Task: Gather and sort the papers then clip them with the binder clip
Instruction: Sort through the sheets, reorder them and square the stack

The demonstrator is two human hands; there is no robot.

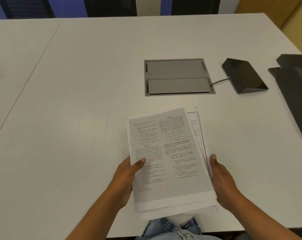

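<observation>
The counter (pixel 77 101) is showing a plain off-white, with one thin grey seam line crossing it. The papers (pixel 169 158) are showing white and pale grey, patterned with two columns of blurred black print, and a sheet underneath is carrying a thin dark border. The cable hatch (pixel 178 77) is looking flat mid-grey. The wedge-shaped device (pixel 244 76) is appearing matt black. The jeans (pixel 171 229) are showing faded light blue.
</observation>
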